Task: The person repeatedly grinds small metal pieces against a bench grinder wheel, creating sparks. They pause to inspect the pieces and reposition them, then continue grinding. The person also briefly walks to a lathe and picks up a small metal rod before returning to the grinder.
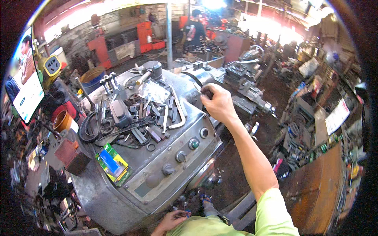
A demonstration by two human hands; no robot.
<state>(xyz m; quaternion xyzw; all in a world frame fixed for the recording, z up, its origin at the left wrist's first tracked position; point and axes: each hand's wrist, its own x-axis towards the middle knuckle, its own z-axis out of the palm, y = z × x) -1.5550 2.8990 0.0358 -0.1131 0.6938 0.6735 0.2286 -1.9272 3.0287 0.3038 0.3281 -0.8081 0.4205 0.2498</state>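
Two hands: both are the person's own, one raised to the middle of the frame, one low at the bottom edge.
Right hand (pixel 219 104): reaches up over the right edge of the grey machine housing (pixel 118 200), just above centre frame; fingers curled shut around a small dark piece (pixel 206 93) at the fingertips. What that piece is cannot be told.
Piece relative to fingers: it sits at the upper-left tip of the fist, pinched inside the curl, touching the fingertips; too little shows to give its long axis.
Left hand (pixel 172 220): bottom centre, under the machine's front face, fingers bent around something small and dark; whether they truly grip it I cannot tell.
Nearer hand: the right is on the piece; the left is well apart, far below.
Machine top: a clutter of wrenches and metal bars (pixel 155 118) lies left of the right hand, near but not touching it; a curved bar (pixel 179 108) lies nearest, its long axis running up and down the frame.
Other things: green and yellow packet (pixel 114 163) at the lower-left of the top; round knobs (pixel 193 144) on the sloped front panel.
Background: another person (pixel 195 29) stands at top centre, far off.
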